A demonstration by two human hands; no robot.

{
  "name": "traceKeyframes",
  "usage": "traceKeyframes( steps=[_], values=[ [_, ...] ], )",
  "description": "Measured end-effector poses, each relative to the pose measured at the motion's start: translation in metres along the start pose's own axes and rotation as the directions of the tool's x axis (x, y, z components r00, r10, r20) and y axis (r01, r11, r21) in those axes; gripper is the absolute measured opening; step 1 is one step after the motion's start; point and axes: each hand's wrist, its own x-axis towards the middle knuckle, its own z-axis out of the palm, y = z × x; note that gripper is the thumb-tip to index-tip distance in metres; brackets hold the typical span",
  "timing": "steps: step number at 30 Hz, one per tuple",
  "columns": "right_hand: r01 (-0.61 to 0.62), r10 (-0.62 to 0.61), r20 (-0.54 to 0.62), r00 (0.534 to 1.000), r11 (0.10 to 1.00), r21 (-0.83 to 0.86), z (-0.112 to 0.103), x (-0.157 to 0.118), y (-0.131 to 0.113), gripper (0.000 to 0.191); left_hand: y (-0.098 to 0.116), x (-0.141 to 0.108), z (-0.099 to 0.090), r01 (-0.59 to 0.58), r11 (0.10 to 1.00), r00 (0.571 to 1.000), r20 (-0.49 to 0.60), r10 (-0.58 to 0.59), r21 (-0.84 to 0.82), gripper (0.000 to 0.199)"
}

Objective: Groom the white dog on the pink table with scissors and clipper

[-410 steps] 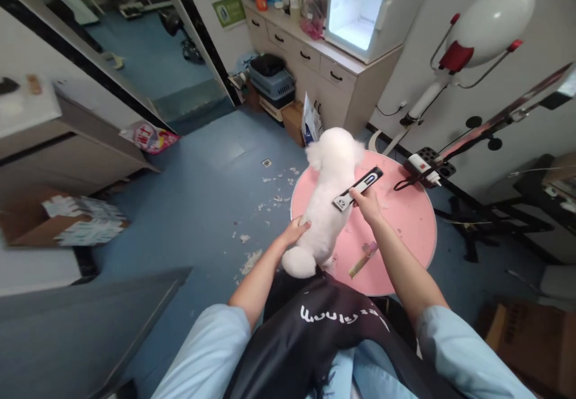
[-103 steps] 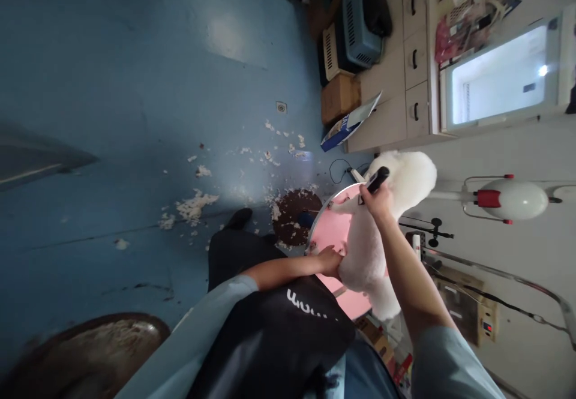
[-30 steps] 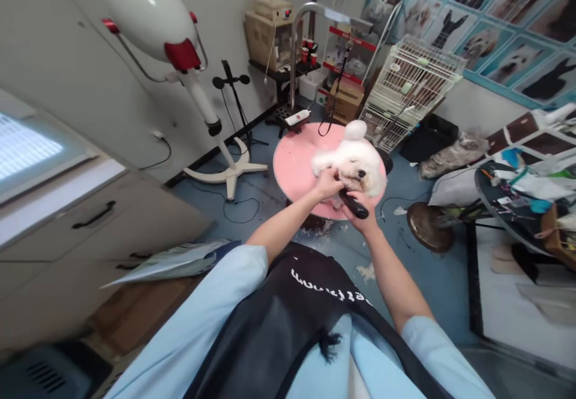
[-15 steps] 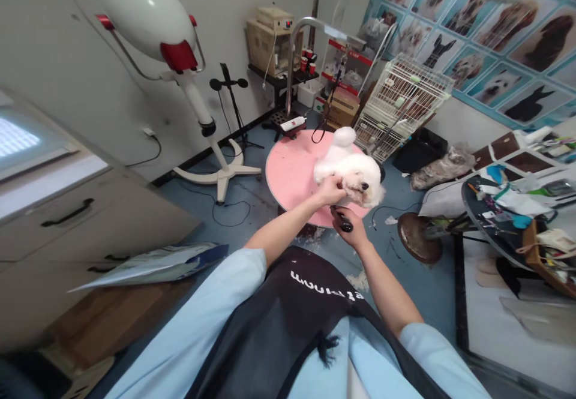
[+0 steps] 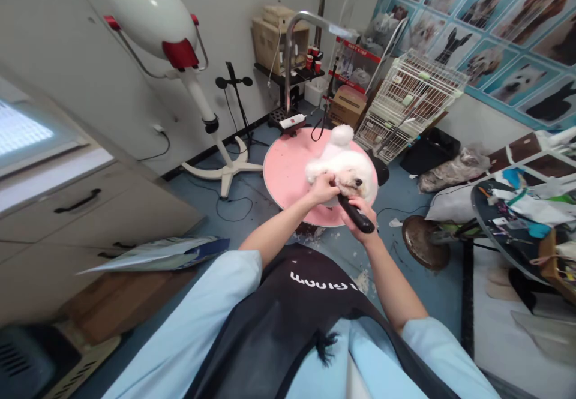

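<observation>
A fluffy white dog [image 5: 348, 160] is on the round pink table [image 5: 283, 174], its face turned to the right. My left hand [image 5: 324, 188] is closed at the dog's chin, its fingers pinching the fur beside the muzzle. In my right hand [image 5: 360, 222] is a black hair clipper [image 5: 357, 214], a thick dark body slanting from the dog's chin down to the right. The clipper's front end reaches up close to my left fingertips. Its tip and the exact contact with the fur are hidden.
A metal arm [image 5: 288, 57] with a dangling black loop [image 5: 318, 129] rises behind the table. To the left stands a white dryer [image 5: 150, 15] on a wheeled base. Wire cages [image 5: 405, 102] are behind. At right, a cluttered dark round table [image 5: 499, 225] stands near a brown stool base [image 5: 425, 243].
The clipper has swung so that more of its body shows, its rear end now pointing down-right. My left hand stays at the chin. The view has shifted slightly.
</observation>
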Motion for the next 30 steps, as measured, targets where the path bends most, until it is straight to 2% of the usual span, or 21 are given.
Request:
traceKeyframes(
  steps=[1,5,6,7,11,12,14,16,18,20,22,23,24,28,30],
  values=[
    [-0.010,0.010,0.014,1.000,1.000,0.005,0.002,0.002,0.002,0.034,0.002,0.001,0.001,0.010,1.000,1.000,-0.003,-0.010,0.021,0.012],
    [-0.079,0.063,0.221,0.973,0.995,0.067,0.025,0.001,0.011,0.029,0.016,0.003,0.004,0.056,0.992,0.998,0.019,-0.058,0.109,0.016],
    [-0.093,0.072,0.232,0.970,0.992,0.082,0.029,-0.002,0.013,0.029,0.020,0.004,0.004,0.051,0.990,0.998,0.024,-0.055,0.129,0.017],
    [-0.104,0.083,0.210,0.974,0.990,0.091,0.032,-0.005,0.016,0.030,0.024,0.004,0.004,0.038,0.988,0.999,0.026,-0.043,0.149,0.018],
    [-0.149,0.150,-0.004,0.989,0.987,0.065,0.042,-0.011,0.021,0.041,0.037,0.003,0.000,0.005,0.969,0.999,0.048,-0.018,0.246,0.023],
    [-0.154,0.155,-0.018,0.988,0.986,0.063,0.047,-0.010,0.020,0.042,0.039,0.003,-0.001,0.004,0.963,0.998,0.057,-0.020,0.269,0.023],
    [-0.148,0.146,0.030,0.989,0.986,0.080,0.062,-0.010,0.017,0.041,0.041,0.004,-0.005,0.004,0.953,0.996,0.079,-0.029,0.304,0.023],
    [-0.130,0.116,0.124,0.985,0.986,0.109,0.076,-0.013,0.012,0.036,0.042,0.006,-0.009,-0.014,0.950,0.993,0.118,-0.024,0.311,0.023],
    [-0.120,0.102,0.146,0.984,0.985,0.122,0.082,-0.018,0.006,0.032,0.042,0.009,-0.013,-0.049,0.951,0.984,0.180,-0.008,0.307,0.023],
    [-0.132,0.130,0.026,0.991,0.986,0.105,0.080,-0.021,0.002,0.033,0.041,0.013,-0.016,-0.077,0.943,0.971,0.239,-0.002,0.323,0.022],
    [-0.181,0.190,-0.155,0.969,0.981,0.074,0.078,-0.019,-0.003,0.037,0.042,0.017,-0.018,-0.087,0.929,0.958,0.286,-0.021,0.359,0.021],
    [-0.213,0.222,-0.206,0.953,0.975,0.063,0.080,-0.016,-0.005,0.038,0.043,0.018,-0.018,-0.086,0.922,0.953,0.302,-0.035,0.378,0.020],
    [-0.246,0.252,-0.216,0.943,0.968,0.057,0.083,-0.012,-0.008,0.038,0.044,0.020,-0.018,-0.089,0.916,0.947,0.317,-0.044,0.392,0.019],
    [-0.327,0.330,-0.130,0.935,0.944,0.039,0.109,-0.003,-0.018,0.031,0.046,0.022,-0.018,-0.141,0.906,0.930,0.366,-0.017,0.400,0.015],
    [-0.338,0.337,-0.158,0.928,0.941,0.023,0.114,-0.003,-0.021,0.030,0.048,0.022,-0.018,-0.160,0.905,0.921,0.391,-0.007,0.393,0.012]
  ],
)
